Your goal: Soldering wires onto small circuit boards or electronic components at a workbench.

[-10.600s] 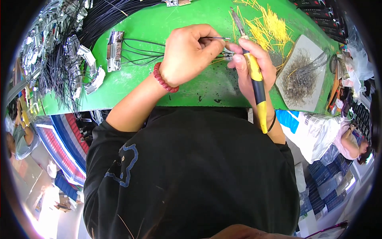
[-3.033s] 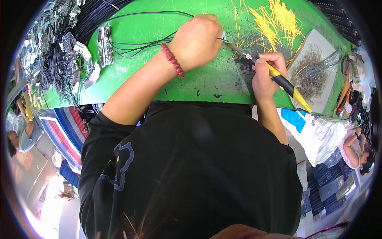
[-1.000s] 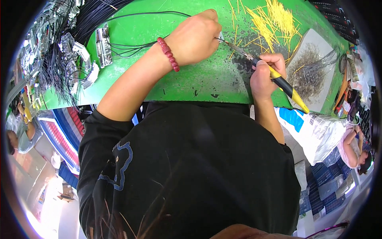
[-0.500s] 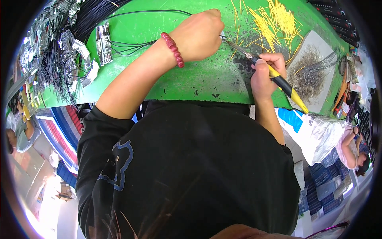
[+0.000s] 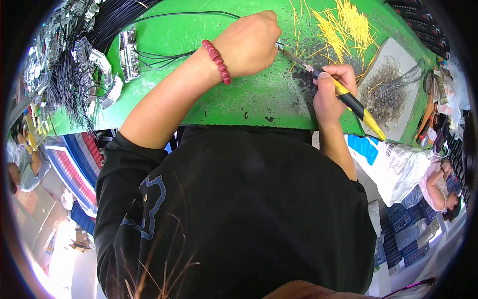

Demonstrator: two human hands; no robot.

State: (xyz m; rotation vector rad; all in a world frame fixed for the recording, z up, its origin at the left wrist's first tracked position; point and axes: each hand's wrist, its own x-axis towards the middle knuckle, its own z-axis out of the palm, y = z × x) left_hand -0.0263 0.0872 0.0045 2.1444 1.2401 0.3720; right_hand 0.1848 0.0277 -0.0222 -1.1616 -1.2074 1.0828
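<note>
My left hand [image 5: 251, 44], wearing a red bead bracelet [image 5: 217, 62], is closed over black wires [image 5: 169, 56] above the green table. Its fingertips are mostly hidden from this side, and a short wire end shows just past them. My right hand [image 5: 334, 92] grips a yellow-and-black soldering iron [image 5: 353, 103] like a pen. The iron's tip points up and left and meets, or nearly meets, the wire end beside my left hand. To the left, a shiny silver housing [image 5: 129, 56] lies on the table, with black wires running from it toward my left wrist.
Thin yellow sticks or tubes [image 5: 343, 30] lie scattered at the far right. A grey board [image 5: 398, 62] with dark residue and fine wire sits right of my right hand. Silver housings [image 5: 84, 55] with black wires pile up at left. Other people are at both sides.
The soldering iron's handle has shifted very slightly up and left with my right hand. My left hand stays in place on the wires.
</note>
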